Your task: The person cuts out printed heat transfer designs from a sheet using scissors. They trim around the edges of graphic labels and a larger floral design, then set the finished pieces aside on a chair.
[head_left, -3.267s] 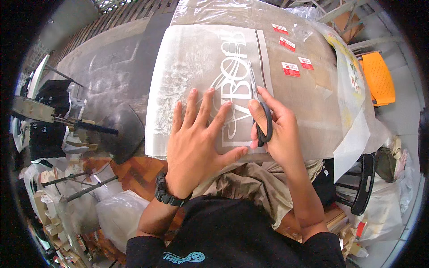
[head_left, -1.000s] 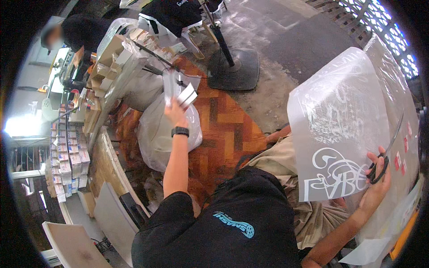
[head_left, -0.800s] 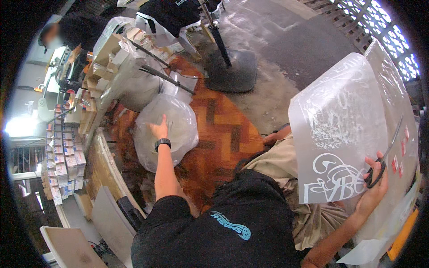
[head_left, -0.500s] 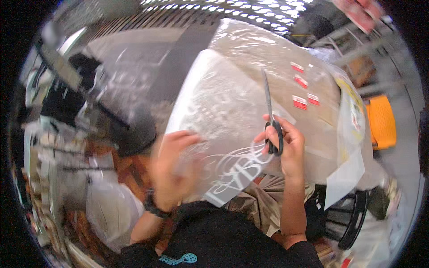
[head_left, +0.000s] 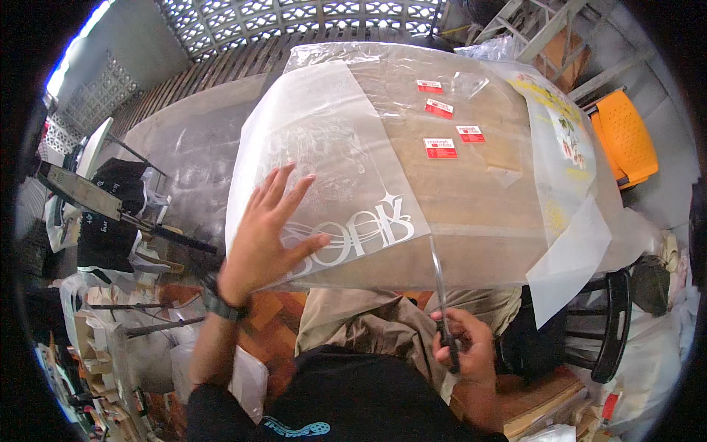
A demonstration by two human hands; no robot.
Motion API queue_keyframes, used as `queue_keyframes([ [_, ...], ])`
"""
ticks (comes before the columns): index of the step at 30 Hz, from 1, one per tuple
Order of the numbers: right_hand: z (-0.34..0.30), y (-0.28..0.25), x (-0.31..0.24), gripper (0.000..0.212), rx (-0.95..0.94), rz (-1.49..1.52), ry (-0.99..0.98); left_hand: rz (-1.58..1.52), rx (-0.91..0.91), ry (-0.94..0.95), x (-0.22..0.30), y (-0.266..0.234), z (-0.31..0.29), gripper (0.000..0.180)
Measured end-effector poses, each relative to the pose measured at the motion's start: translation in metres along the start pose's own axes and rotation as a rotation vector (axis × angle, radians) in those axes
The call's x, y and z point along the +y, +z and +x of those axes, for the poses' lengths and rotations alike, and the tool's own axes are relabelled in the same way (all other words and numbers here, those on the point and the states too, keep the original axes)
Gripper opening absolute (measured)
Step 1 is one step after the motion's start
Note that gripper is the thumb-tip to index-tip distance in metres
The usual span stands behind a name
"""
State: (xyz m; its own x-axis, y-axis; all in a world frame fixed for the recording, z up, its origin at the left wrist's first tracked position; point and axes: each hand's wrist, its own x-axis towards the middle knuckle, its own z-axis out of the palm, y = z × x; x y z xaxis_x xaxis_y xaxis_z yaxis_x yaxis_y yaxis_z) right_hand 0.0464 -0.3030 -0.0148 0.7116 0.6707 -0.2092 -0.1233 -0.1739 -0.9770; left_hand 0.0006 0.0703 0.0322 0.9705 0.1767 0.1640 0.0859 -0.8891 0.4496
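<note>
Lying beneath left fingers (head_left: 297, 196) (spread) is a translucent sheet (head_left: 324, 125).

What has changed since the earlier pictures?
The translucent sheet was turned, lettering now along its near edge. The left hand released pale strips and returned to the sheet; the right hand drew the scissors toward the body. The red cards stayed put.

On the table (head_left: 486, 258), a sheet (head_left: 317, 132) lies at left beneath the left hand (head_left: 259, 234), cards (head_left: 441, 148) to its right, a film (head_left: 563, 140) farther right, while scissors (head_left: 438, 277) in the right hand (head_left: 473, 346) cross the near edge.
</note>
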Motion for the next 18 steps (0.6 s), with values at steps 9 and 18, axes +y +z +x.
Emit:
queue_keyframes([
  [9, -0.011, 0.042, 0.007, 0.072, -0.245, 0.406, 0.143, 0.156, -0.093, 0.079, -0.024, 0.0, 0.006, 0.084],
  [18, 0.0, 0.075, -0.032, 0.052, -0.039, 0.316, 0.216, 0.265, -0.028, 0.04, 0.027, 0.05, 0.01, 0.086],
])
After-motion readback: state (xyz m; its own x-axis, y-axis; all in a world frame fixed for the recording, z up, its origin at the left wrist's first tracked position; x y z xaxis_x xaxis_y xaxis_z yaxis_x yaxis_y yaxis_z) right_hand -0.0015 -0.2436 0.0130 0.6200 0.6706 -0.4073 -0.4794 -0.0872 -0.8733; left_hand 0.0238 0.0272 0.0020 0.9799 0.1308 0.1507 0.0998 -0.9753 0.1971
